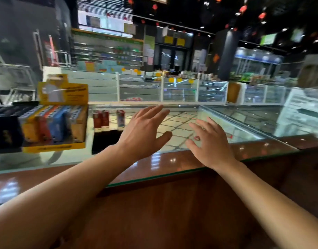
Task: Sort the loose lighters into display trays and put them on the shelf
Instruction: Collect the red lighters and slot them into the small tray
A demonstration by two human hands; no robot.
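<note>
A yellow display tray (54, 147) full of orange, red and blue lighters stands at the left of the glass counter (226, 130). Right of it, a black tray (104, 141) holds red lighters (100, 119) upright, with one more lighter (120, 118) beside them. A dark tray (5, 133) with dark lighters sits at the far left. My left hand (143, 133) hovers over the counter with straight spread fingers, just right of the black tray, and holds nothing. My right hand (210, 144) is stretched out flat over the glass, also holding nothing. The view is blurred by motion.
The counter has a glass top over a brown wooden front (172, 203). Across the aisle stand glass showcases (154, 88) and stocked shelves (108, 51). A pale box (302, 112) sits on the counter at the far right.
</note>
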